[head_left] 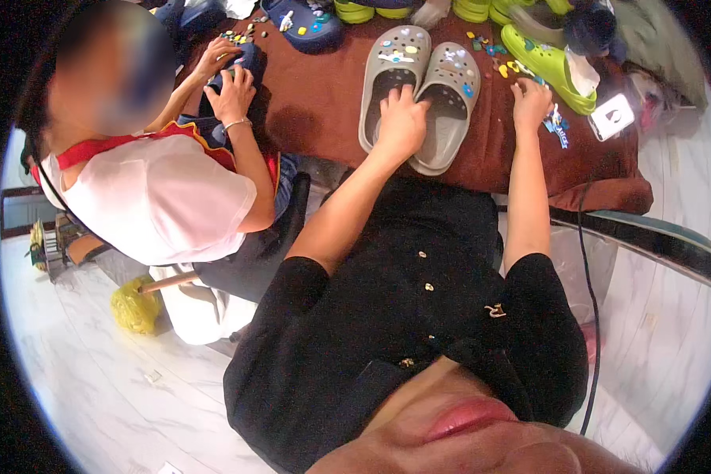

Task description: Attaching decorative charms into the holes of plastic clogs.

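Observation:
Side by side on the brown cloth lie two grey clogs, toes pointing away: the left grey clog and the right grey clog. Both have small shoe charms fixed in the holes of their toes. My left hand is closed over the inner edge of the left clog, fingers reaching into its opening. To the right of the clogs, my right hand has bent fingers, tips down beside loose blue and white shoe charms. Whatever its fingertips pinch is too small to make out.
A lime green clog and a white phone-like item lie right of my hand. Yellow charms are scattered nearby. At left, a person in a white shirt handles a dark blue clog. A black cable hangs at right.

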Motion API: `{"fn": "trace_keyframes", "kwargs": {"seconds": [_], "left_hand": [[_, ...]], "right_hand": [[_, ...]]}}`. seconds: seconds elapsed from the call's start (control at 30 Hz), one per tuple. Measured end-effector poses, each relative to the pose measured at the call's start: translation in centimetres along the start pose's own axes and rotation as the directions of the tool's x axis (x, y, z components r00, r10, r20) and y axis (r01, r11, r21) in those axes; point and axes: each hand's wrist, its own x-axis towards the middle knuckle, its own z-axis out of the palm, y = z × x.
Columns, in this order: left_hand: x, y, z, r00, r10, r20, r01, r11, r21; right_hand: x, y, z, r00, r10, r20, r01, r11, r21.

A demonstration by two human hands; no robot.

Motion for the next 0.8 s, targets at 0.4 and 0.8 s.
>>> {"fn": "trace_keyframes", "kwargs": {"seconds": [0.4,0.8], "left_hand": [[0.2,0.2,-0.8,0.999,0.0,0.049,-0.001,0.999,0.034],[0.2,0.5,-0.3,1.0,0.003,0.002,-0.003,0.997,0.077]], "right_hand": [[3.1,-5.5,-0.8,0.999,0.038,-0.002,-0.029,0.803,0.596],[9.5,-16.8,4.1,0.761,-0.323,0.563,-0.225,0.683,0.695]]}}
